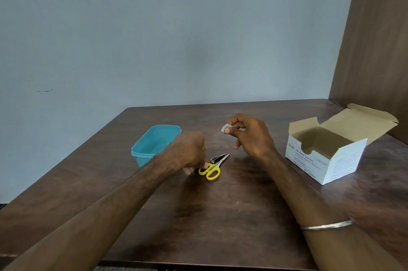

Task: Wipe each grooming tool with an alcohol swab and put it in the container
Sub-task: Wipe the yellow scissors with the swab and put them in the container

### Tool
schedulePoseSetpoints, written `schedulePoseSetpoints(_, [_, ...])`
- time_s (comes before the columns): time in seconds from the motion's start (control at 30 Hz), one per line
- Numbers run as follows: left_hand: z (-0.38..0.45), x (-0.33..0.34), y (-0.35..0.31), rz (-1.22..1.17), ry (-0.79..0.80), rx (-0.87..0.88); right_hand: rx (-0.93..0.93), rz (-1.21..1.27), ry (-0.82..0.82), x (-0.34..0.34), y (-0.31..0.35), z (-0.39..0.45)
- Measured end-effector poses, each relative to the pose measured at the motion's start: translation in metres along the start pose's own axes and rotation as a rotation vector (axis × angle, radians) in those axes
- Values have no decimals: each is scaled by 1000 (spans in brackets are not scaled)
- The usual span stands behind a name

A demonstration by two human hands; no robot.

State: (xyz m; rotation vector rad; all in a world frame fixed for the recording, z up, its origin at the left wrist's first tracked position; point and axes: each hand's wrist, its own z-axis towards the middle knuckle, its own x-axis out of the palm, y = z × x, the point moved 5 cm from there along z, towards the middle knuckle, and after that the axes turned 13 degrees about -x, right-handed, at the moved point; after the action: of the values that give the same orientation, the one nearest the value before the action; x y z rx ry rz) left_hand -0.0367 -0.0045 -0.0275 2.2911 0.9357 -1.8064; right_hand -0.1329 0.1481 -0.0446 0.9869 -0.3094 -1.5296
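Observation:
Small scissors with yellow handles [212, 171] lie on the dark wooden table [220, 215], blades pointing up and right. A metal nail clipper [217, 158] lies right beside the blades. My left hand [191, 151] reaches down over the scissors and its fingertips touch the near yellow handle loop. My right hand [249, 133] is raised above the table and pinches a small white alcohol swab [225, 127] between thumb and forefinger. A teal plastic container [154, 144] stands open just left of my left hand.
An open white cardboard box of alcohol swabs [326, 151] stands at the right, flaps up. A brown wooden panel [375, 49] rises behind it, and a grey wall backs the table. A metal bangle [326, 225] circles my right wrist.

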Motion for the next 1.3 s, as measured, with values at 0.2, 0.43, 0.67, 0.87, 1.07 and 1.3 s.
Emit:
schedulePoseSetpoints(0.2, [2,1,1,-45,-16,8,-3,-17,13,0,1,0])
schedulePoseSetpoints(0.43, [-15,-18,4,-96,-230,112,44,176,-217,-14,6,-1])
schedulePoseSetpoints(0.67, [-17,-44,3,-225,-634,143,184,577,-177,-4,15,-2])
schedulePoseSetpoints(0.87, [-5,-37,-5,-300,-741,179,169,605,52,16,18,-5])
schedulePoseSetpoints(1.07, [7,-24,-11,-509,-638,213,161,579,-4,13,10,-4])
schedulePoseSetpoints(1.3, [21,-12,-8,-984,-340,264,134,562,-36,11,2,1])
